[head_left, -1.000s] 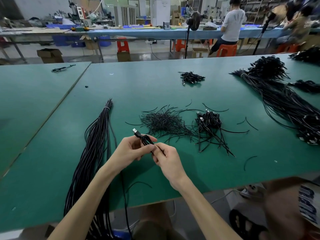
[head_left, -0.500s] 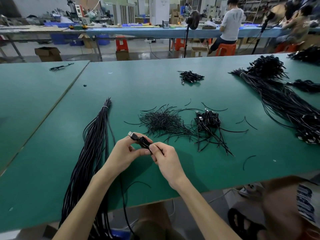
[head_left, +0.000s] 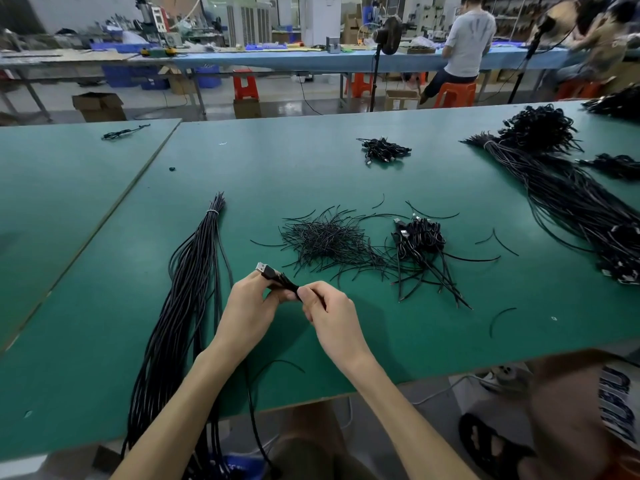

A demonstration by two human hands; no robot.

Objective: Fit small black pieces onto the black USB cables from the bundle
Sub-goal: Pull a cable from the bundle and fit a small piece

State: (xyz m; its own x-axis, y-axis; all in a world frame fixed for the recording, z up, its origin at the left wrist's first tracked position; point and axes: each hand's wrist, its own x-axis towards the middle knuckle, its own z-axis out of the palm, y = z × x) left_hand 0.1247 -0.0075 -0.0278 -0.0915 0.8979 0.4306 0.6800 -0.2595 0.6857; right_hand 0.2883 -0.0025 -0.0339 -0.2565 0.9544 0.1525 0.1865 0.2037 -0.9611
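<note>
Cable (head_left: 281,281), one (USB), in two hands (head_left: 247,308) (head_left: 334,315)

My left hand (head_left: 247,306) and right hand (head_left: 332,315) meet in front of me, both forearms bare and angled inward, fingers curled, each pinching the same cable (head_left: 274,274).
</note>
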